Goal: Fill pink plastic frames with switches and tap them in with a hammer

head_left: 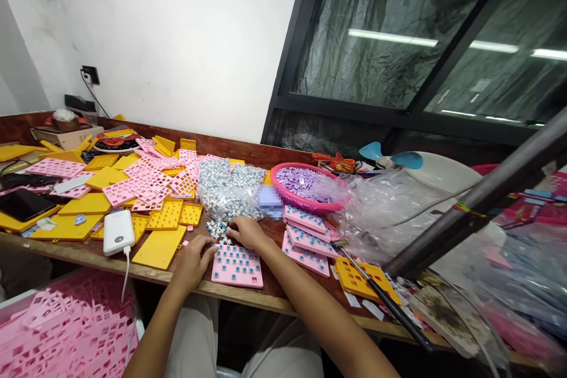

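Note:
A pink plate (pixel 237 274) set with rows of small blue switch-like pieces lies at the table's front edge. My left hand (pixel 194 261) is beside its left edge, thumb and forefinger close together near the upper left corner; whatever they hold is too small to make out. Just behind the plate is a loose pile of small blue-and-white pieces (pixel 217 229). My right hand (pixel 245 233) reaches into this pile, fingers bent down and drawn together, their tips partly hidden. Clear bags (pixel 221 189) full of the same pieces stand behind it.
Filled pink plates (pixel 305 239) are stacked on the right, below a pink basket (pixel 283 192) of purple pieces. Yellow panels (pixel 162 246), pink grids (pixel 142 180) and a white power bank (pixel 119 233) crowd the left. A dark metal pole (pixel 443 218) slants across the right side.

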Motion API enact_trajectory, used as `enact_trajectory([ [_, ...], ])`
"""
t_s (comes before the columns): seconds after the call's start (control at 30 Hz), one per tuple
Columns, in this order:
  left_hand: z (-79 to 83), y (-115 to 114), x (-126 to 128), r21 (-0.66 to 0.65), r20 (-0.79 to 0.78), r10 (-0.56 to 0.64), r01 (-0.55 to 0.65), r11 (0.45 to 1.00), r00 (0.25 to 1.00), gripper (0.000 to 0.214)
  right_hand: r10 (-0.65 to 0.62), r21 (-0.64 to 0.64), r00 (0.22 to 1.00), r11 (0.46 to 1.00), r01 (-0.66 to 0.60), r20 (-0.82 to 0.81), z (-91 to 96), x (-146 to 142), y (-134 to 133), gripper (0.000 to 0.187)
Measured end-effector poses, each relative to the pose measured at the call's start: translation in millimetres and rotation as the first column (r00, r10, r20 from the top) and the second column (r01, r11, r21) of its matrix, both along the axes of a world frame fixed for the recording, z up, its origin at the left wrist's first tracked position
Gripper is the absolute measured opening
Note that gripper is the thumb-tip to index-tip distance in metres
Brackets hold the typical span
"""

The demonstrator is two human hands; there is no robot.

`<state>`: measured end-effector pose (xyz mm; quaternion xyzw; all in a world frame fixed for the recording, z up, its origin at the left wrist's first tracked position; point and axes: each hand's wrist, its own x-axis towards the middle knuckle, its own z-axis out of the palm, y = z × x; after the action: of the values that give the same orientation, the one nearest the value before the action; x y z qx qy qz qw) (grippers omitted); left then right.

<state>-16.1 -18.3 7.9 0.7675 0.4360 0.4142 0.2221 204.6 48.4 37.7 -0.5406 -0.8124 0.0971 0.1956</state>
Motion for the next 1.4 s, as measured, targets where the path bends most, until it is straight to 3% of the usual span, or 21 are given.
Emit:
enact_trajectory([
  [0.1,1.5,-1,0,-0.019,-0.01,0.022,-0.023,1.0,1.0,0.025,-0.05,-0.021,0.999,0.998,0.051,0.016,-2.1,-10,8,0.016],
  [0.2,0.5,-2,-1,-0.066,-0.012,0.017,-0.017,0.998,1.0,0.024,-0.07,-0.015,0.997,0.997,0.07,-0.024,4.4,-1,-7,0.005],
  [0.37,-8.3,6,-3,-0.15,-0.035,0.075,-0.079,0.985,0.997,0.026,-0.071,-0.007,0.988,0.997,0.071,-0.139,15.6,33,-82,0.005],
  [0.47,-11.5,13,-2,-0.203,-0.102,0.103,-0.122,0.972,0.989,0.029,-0.074,-0.026,0.967,0.997,0.07,-0.242,6.0,42,-129,0.009],
  [0.53,-11.2,16,-1,-0.221,-0.159,0.115,-0.149,0.964,0.98,0.031,-0.087,-0.013,0.961,0.996,0.087,-0.261,-5.8,41,-146,0.013],
  [0.63,-9.0,17,0,-0.239,-0.196,0.115,-0.161,0.958,0.974,0.032,-0.116,-0.008,0.941,0.993,0.12,-0.319,-20.7,36,-151,0.017],
  [0.77,-7.4,19,0,-0.261,-0.176,0.102,-0.147,0.954,0.979,0.031,-0.163,-0.062,0.904,0.987,0.151,-0.395,-25.4,34,-144,0.022],
  [0.97,-5.6,19,0,-0.24,-0.192,0.113,-0.158,0.958,0.975,0.036,-0.096,0.078,0.965,0.99,0.119,-0.244,-25.0,34,-158,0.01],
  [1.1,-4.5,12,-1,-0.182,-0.204,0.047,-0.085,0.98,0.978,0.047,-0.094,0.206,0.993,0.973,0.106,-0.069,-30.4,31,-170,0.018],
  [1.23,-7.6,7,0,-0.037,-0.223,-0.136,0.131,0.991,0.965,0.068,-0.119,0.292,0.989,0.952,0.091,0.082,-32.6,26,-178,0.021],
  [1.33,-11.2,6,0,-0.003,-0.284,-0.235,0.244,0.97,0.93,0.084,-0.067,0.292,0.988,0.956,0.024,0.138,-28.5,25,-185,0.026],
  [1.4,-12.6,6,0,-0.009,-0.326,-0.248,0.26,0.966,0.912,0.089,-0.004,0.247,0.997,0.969,-0.015,0.077,-23.1,31,-187,0.026],
])
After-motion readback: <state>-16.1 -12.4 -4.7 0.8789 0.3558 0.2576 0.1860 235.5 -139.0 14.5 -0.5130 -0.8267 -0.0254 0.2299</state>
